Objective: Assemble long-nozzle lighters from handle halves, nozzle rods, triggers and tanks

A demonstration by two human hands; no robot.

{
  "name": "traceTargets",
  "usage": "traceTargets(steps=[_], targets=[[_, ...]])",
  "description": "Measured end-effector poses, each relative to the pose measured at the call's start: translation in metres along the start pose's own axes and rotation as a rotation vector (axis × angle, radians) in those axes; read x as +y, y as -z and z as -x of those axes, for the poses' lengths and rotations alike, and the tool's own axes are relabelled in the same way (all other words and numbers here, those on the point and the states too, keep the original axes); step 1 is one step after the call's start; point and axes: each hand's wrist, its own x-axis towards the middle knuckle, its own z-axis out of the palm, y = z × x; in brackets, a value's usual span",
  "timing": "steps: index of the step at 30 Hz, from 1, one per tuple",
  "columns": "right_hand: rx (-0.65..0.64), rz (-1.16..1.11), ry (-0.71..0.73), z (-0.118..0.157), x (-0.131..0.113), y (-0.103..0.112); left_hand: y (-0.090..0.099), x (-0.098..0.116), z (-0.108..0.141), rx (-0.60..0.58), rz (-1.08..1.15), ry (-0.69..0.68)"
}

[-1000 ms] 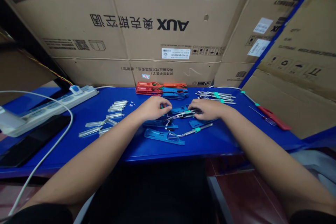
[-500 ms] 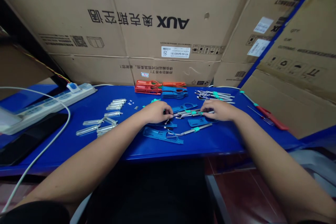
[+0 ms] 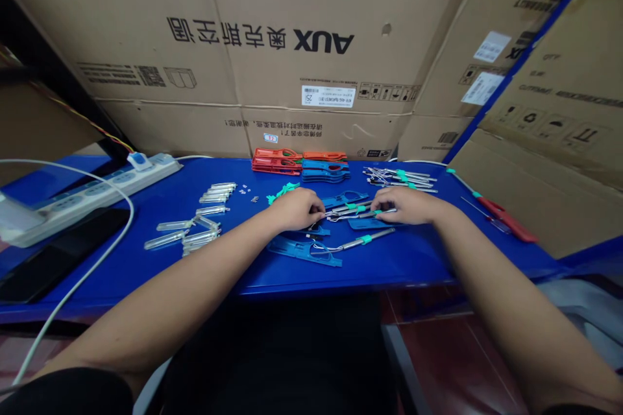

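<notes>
My left hand (image 3: 296, 209) and my right hand (image 3: 406, 205) rest on a blue table (image 3: 389, 266), their fingertips pinching opposite ends of teal-collared metal rods (image 3: 350, 211). A blue plastic clip-shaped handle (image 3: 341, 200) lies just beyond the rods, and another (image 3: 365, 224) lies just below them. Partly hidden under my left hand is a third (image 3: 315, 231). Nearer me lie a larger blue handle (image 3: 302, 251) and a metal rod with a teal collar (image 3: 360, 240), with a thin wire loop at its end. A loose teal piece (image 3: 281, 192) sits beyond my left hand.
Stacked red handles (image 3: 276, 162), orange handles (image 3: 324, 156) and blue handles (image 3: 325, 170) lie at the far edge, beside bundled metal rods (image 3: 400, 178). Clear plastic tubes (image 3: 195, 233) lie left; a red-handled tool (image 3: 506, 227) lies right. Further left are a power strip (image 3: 92, 191) and a phone (image 3: 63, 253).
My right hand has shifted right and my left hand slightly right, with the rods now lying straighter between them. The teal piece has appeared beyond my left hand.
</notes>
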Motion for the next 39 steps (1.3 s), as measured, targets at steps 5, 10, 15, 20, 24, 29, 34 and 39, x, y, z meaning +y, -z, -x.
traceTargets(steps=[5, 10, 15, 20, 24, 29, 34, 39], targets=[[0.059, 0.012, 0.037, -0.015, -0.015, 0.001, -0.005, -0.003, -0.002, 0.02, 0.014, -0.02], [0.12, 0.139, 0.085, -0.019, -0.041, 0.0, -0.001, -0.005, -0.001, 0.056, 0.038, -0.02], [0.003, 0.16, 0.13, 0.006, -0.07, -0.009, 0.006, -0.005, 0.002, 0.087, 0.074, 0.009], [-0.039, 0.265, 0.116, 0.022, -0.085, -0.015, 0.008, -0.002, 0.003, 0.099, 0.102, 0.021], [0.01, 0.26, 0.077, 0.017, -0.08, 0.001, 0.009, -0.002, 0.003, 0.096, 0.117, 0.018], [-0.019, 0.361, 0.006, -0.008, -0.066, 0.012, 0.01, -0.003, 0.004, 0.079, 0.104, 0.012], [-0.035, 0.301, -0.069, -0.028, -0.057, 0.004, 0.011, -0.001, 0.006, 0.076, 0.099, 0.005], [-0.144, 0.295, -0.103, -0.044, -0.057, 0.003, 0.023, -0.001, 0.007, 0.097, 0.119, 0.03]])
